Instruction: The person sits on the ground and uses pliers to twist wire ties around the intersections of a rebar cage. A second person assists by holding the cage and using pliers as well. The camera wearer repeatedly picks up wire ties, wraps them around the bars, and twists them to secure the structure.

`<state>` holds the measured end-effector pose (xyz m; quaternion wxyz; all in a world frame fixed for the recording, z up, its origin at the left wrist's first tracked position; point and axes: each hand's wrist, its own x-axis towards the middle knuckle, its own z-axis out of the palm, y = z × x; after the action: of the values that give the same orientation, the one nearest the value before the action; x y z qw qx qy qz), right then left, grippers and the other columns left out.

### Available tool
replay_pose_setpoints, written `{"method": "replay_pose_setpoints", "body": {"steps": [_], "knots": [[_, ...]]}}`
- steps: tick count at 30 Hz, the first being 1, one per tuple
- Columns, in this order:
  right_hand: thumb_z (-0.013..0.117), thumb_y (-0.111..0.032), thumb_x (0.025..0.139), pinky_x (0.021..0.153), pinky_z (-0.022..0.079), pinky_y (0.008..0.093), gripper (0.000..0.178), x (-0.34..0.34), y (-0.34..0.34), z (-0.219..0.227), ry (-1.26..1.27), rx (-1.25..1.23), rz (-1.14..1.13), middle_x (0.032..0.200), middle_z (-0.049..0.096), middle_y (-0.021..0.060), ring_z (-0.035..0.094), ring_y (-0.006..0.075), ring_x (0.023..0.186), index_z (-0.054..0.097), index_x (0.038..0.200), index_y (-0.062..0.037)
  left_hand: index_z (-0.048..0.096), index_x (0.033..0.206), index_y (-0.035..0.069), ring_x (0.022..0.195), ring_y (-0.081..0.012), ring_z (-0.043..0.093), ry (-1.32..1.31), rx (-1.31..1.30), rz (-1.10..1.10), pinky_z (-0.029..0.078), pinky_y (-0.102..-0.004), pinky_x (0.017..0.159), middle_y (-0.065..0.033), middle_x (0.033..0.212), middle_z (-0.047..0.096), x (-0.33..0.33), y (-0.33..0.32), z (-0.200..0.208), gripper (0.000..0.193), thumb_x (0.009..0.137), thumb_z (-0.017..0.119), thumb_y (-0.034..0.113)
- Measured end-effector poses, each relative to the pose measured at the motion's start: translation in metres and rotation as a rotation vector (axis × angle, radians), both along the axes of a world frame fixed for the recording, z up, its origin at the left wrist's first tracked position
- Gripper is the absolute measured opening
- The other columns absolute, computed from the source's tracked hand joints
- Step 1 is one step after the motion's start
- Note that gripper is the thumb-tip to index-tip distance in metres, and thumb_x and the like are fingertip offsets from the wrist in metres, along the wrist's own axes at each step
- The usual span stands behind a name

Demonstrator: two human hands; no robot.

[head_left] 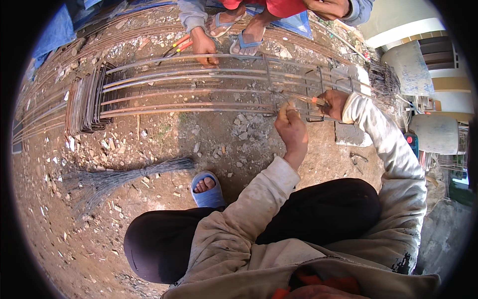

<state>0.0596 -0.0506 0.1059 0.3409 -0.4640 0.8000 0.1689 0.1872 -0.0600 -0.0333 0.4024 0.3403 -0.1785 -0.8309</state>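
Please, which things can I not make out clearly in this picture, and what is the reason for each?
All in the head view:
Left hand: whether its fingertips pinch wire, too small to tell.
Right hand with orange-handled pliers: tool's tips too small.
Wearer's second foot: hidden, apparently by the black trousers.
Co-worker's head: cut off by the upper edge.

head view | text: none legible | labels, brands: none legible | numbers, signs: none legible

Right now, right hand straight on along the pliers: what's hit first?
Leading with the pliers, the right hand would likely meet the metal loop on the bars; depth unclear.
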Motion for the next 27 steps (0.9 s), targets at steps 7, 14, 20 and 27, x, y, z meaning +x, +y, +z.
{"method": "replay_pose_setpoints", "body": {"steps": [7, 14, 20, 27], "knots": [[0.061, -0.013, 0.087, 0.060, 0.045, 0.0366, 0.024, -0.012, -0.003, 0.000, -0.086, 0.017, 0.015, 0.065, 0.058, 0.0159, 0.053, 0.0211, 0.060, 0.064, 0.107, 0.0007, 0.062, 0.107, -0.006, 0.059, -0.0042, 0.040, -0.097, -0.095, -0.023, 0.031, -0.0210, 0.050, 0.0023, 0.071, 0.049, 0.008, -0.003, 0.006, 0.024, 0.095, 0.045, 0.006], [0.063, -0.020, 0.084, 0.067, 0.049, 0.0406, 0.026, -0.006, -0.004, 0.005, -0.035, 0.035, 0.023, 0.074, 0.064, 0.0211, 0.063, 0.0350, 0.070, 0.066, 0.103, -0.0023, 0.061, 0.106, -0.010, 0.056, -0.0049, 0.036, -0.136, -0.175, -0.014, 0.030, -0.0251, 0.049, 0.0043, 0.063, 0.043, 0.011, -0.004, 0.014, 0.026, 0.095, 0.045, 0.008], [0.065, -0.026, 0.087, 0.069, 0.049, 0.0422, 0.030, -0.006, 0.003, -0.001, 0.003, -0.015, 0.041, 0.073, 0.064, 0.0206, 0.063, 0.0339, 0.073, 0.066, 0.100, 0.0000, 0.060, 0.107, -0.009, 0.054, -0.0038, 0.035, -0.084, -0.169, -0.019, 0.028, -0.0247, 0.047, 0.0047, 0.061, 0.042, 0.014, -0.004, 0.013, 0.025, 0.097, 0.044, 0.009], [0.070, -0.043, 0.080, 0.077, 0.052, 0.0453, 0.048, -0.002, 0.022, -0.027, 0.234, 0.016, 0.028, 0.082, 0.067, 0.0257, 0.066, 0.0418, 0.084, 0.067, 0.086, 0.0040, 0.060, 0.107, -0.007, 0.053, -0.0027, 0.034, -0.073, -0.129, -0.049, 0.026, -0.0231, 0.046, 0.0063, 0.062, 0.041, 0.010, 0.000, 0.007, 0.024, 0.097, 0.045, 0.009]]}}
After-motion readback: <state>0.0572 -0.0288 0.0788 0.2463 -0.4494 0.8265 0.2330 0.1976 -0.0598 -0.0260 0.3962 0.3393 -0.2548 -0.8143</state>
